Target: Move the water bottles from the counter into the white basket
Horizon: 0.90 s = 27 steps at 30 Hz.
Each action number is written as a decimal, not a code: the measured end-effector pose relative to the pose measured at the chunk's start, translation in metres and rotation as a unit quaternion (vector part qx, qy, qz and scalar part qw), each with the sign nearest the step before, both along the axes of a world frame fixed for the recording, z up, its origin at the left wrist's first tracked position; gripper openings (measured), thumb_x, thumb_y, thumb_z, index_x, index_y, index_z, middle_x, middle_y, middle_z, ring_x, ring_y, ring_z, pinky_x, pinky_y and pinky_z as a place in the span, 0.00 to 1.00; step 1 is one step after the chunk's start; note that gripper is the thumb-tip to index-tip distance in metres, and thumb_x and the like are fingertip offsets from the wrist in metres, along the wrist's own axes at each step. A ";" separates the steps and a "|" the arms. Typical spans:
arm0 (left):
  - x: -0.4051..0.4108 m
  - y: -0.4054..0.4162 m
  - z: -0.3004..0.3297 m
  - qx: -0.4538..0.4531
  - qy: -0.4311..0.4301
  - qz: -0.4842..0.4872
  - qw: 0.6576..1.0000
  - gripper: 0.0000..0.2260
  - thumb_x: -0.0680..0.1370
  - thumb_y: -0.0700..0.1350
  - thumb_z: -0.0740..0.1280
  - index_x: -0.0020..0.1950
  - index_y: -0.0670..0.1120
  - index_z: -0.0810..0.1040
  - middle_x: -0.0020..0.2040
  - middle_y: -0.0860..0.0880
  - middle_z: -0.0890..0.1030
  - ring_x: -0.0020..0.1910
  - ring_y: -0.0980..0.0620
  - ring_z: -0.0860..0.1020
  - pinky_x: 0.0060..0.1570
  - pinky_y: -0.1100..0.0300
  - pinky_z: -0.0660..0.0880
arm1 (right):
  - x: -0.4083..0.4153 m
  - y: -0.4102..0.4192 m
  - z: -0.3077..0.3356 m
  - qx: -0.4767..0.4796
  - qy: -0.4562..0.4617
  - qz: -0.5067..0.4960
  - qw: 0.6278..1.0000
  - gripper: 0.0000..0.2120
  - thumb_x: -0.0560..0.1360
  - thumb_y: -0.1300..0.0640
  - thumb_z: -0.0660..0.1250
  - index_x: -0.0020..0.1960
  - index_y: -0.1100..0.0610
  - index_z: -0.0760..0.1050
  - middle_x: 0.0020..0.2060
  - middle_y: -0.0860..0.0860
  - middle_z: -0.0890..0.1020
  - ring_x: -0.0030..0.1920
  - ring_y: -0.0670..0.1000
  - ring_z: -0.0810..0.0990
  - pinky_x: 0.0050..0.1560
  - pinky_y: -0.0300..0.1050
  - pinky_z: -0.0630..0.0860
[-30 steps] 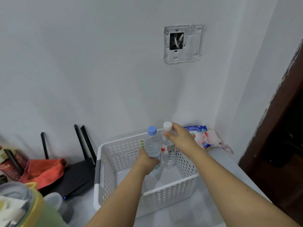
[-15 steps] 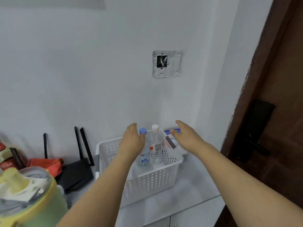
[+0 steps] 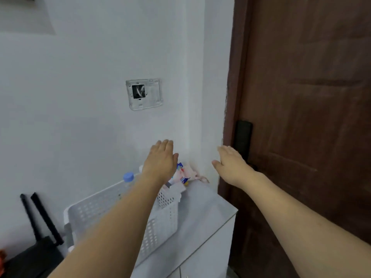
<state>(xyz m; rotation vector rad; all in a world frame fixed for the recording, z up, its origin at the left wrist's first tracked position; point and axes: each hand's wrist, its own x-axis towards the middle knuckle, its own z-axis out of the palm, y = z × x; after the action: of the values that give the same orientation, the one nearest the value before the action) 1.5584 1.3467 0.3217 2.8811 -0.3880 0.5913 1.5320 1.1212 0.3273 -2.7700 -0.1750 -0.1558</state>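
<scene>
The white perforated basket (image 3: 96, 209) stands on the grey counter (image 3: 202, 209), largely crossed by my left forearm. A bottle with a blue cap (image 3: 128, 176) rises above the basket's far rim; a sliver of a white cap (image 3: 141, 168) shows beside my left wrist, the rest of that bottle hidden. My left hand (image 3: 160, 161) hovers flat above the basket's far right corner, fingers extended, holding nothing. My right hand (image 3: 230, 163) floats open to the right, over the counter's far corner, apart from everything.
A colourful packet (image 3: 183, 173) lies in the corner behind the basket. A black router (image 3: 34, 255) with upright antennas sits at the lower left. A brown door (image 3: 311, 117) with a black handle (image 3: 243, 137) fills the right. A bare wall box (image 3: 143, 94) is above.
Both hands let go of the two bottles, which stay upright in the basket, and then rose with fingers spread. The view swung up and right toward the door.
</scene>
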 end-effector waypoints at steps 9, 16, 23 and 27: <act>-0.012 -0.123 0.000 0.022 -0.018 -0.178 0.984 0.23 0.83 0.48 0.54 0.74 0.37 0.65 0.73 0.38 0.69 0.71 0.38 0.66 0.72 0.46 0.61 | -0.091 -0.093 0.007 -0.015 0.003 -0.178 0.984 0.30 0.83 0.47 0.52 0.79 0.59 0.50 0.79 0.55 0.52 0.79 0.55 0.48 0.78 0.50 0.45; -0.075 -0.233 0.012 -0.001 -0.008 -0.289 0.957 0.24 0.85 0.50 0.52 0.78 0.41 0.59 0.78 0.43 0.60 0.78 0.44 0.56 0.77 0.49 0.52 | -0.213 -0.167 0.021 -0.033 -0.001 -0.318 0.947 0.29 0.83 0.48 0.52 0.79 0.60 0.52 0.79 0.56 0.54 0.79 0.55 0.50 0.78 0.50 0.46; -0.177 -0.328 0.014 -0.019 0.008 -0.398 0.917 0.24 0.85 0.50 0.52 0.78 0.40 0.59 0.79 0.43 0.60 0.78 0.44 0.56 0.77 0.51 0.51 | -0.347 -0.216 0.027 -0.042 0.001 -0.427 0.903 0.29 0.83 0.48 0.52 0.79 0.61 0.52 0.79 0.56 0.55 0.79 0.55 0.51 0.78 0.50 0.47; -0.247 -0.380 0.021 -0.032 0.004 -0.479 0.877 0.24 0.84 0.51 0.53 0.78 0.40 0.59 0.78 0.42 0.61 0.78 0.44 0.57 0.77 0.51 0.54 | -0.426 -0.231 0.032 -0.052 -0.009 -0.490 0.870 0.28 0.83 0.48 0.53 0.78 0.61 0.53 0.78 0.57 0.58 0.78 0.57 0.54 0.77 0.51 0.51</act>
<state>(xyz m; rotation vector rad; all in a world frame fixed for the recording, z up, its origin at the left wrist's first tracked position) 1.3113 0.9663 0.3425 2.1891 -1.5927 0.3701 1.1062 0.8901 0.3589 -2.6708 1.2632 -0.4230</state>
